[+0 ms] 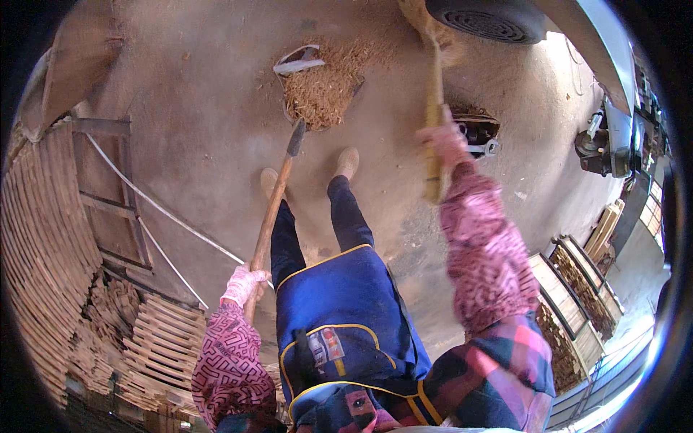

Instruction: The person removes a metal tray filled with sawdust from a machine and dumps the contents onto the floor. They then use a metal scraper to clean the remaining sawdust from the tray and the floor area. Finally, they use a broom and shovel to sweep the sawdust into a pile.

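My left hand (245, 283), in a pale glove, is closed around the wooden handle of a shovel (273, 209). Its dark metal socket points away from me, up to a heap of wood shavings (317, 94) that hides most of the blade. A whitish scrap (298, 63) lies at the far edge of the heap. My right hand (446, 139), smeared by motion, grips the yellowish handle of what looks like a broom (434, 86). Its blurred straw-coloured head is at the top of the view, by a dark round-ended machine part.
Stacked wooden slats (162, 339) fill the left side, beside a metal frame (108, 191) and a pale hose or cable (166, 213). At right, a floor recess (480, 133) holds wrench-like tools. Machine parts (498, 22) overhang the top right; wood-filled crates (567, 317) stand lower right.
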Available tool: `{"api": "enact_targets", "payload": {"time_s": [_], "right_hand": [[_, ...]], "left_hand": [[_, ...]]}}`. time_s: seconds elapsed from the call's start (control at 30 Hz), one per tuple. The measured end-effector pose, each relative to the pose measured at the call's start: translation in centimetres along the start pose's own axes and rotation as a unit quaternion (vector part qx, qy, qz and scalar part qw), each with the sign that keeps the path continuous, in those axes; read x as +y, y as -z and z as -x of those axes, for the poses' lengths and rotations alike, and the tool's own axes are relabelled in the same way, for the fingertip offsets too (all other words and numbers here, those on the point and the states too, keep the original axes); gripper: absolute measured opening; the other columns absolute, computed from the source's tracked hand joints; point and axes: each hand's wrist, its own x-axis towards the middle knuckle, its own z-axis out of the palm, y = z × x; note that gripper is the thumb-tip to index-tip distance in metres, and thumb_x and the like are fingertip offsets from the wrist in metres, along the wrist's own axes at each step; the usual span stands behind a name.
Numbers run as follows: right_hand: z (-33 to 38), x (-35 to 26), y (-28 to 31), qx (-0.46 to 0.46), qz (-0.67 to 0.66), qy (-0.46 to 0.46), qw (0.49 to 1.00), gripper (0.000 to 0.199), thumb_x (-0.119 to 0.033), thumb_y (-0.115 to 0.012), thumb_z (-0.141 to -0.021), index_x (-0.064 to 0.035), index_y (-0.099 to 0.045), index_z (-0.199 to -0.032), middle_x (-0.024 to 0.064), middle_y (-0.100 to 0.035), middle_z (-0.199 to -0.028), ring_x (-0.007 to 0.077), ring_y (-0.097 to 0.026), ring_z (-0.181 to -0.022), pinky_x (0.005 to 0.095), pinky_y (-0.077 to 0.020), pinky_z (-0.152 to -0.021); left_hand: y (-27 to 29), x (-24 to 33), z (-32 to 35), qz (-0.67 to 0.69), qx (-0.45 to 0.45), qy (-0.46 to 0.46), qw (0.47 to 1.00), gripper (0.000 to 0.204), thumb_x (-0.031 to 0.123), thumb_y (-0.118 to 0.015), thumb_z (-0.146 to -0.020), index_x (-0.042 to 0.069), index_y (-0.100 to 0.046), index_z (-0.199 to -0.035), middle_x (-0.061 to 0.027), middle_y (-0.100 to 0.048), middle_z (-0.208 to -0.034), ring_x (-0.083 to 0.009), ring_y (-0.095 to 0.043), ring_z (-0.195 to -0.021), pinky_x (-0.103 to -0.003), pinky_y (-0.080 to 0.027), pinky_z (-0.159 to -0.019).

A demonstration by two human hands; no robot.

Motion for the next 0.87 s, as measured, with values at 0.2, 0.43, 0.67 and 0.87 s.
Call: {"api": "enact_targets", "payload": {"time_s": [0.2,0.43,0.67,0.87], "right_hand": [[12.2,0.9,-7.4,-0.171,0.067,0.008,0.983,0.105,-0.027,-0.076,-0.067,-0.0283,-0.017,-0.154,0.0241,-0.064,-0.114,0.0388,-0.061,-0.111,0.0444,-0.0497,-0.091],[17.7,2.0,10.3,-0.318,-0.112,-0.028,0.941,0.107,-0.021,-0.076,-0.062,-0.0205,-0.023,-0.155,0.0175,-0.062,-0.124,0.0276,-0.067,-0.094,0.0361,-0.0523,-0.084],[3.9,-5.6,6.4,-0.102,0.161,0.163,0.968,0.099,-0.016,-0.071,-0.071,-0.0272,-0.020,-0.155,0.0240,-0.063,-0.117,0.0349,-0.068,-0.091,0.0415,-0.0530,-0.079],[1.2,-8.9,0.3,-0.183,0.311,0.147,0.921,0.101,-0.024,-0.070,-0.077,-0.0270,-0.006,-0.155,0.0288,-0.062,-0.116,0.0362,-0.062,-0.113,0.0472,-0.0450,-0.098]], "left_hand": [[-1.1,-0.9,1.0,0.049,-0.021,-0.016,0.998,0.033,0.018,-0.072,-0.078,0.004,-0.061,-0.105,-0.0049,-0.060,-0.072,-0.0172,-0.056,-0.053,-0.032,-0.049,-0.047],[-2.1,-3.2,0.0,0.124,-0.055,-0.045,0.990,0.022,0.016,-0.071,-0.078,0.008,-0.061,-0.096,-0.0034,-0.058,-0.067,-0.0154,-0.055,-0.050,-0.030,-0.046,-0.046],[-1.9,-7.0,-0.2,0.165,-0.040,-0.012,0.985,0.026,0.015,-0.072,-0.077,0.006,-0.063,-0.099,-0.0037,-0.060,-0.071,-0.0141,-0.057,-0.056,-0.028,-0.049,-0.050],[-1.2,-8.0,-0.8,0.122,-0.032,0.010,0.992,0.037,0.017,-0.073,-0.074,0.003,-0.065,-0.107,-0.0052,-0.062,-0.075,-0.0172,-0.059,-0.063,-0.031,-0.051,-0.060]]}}
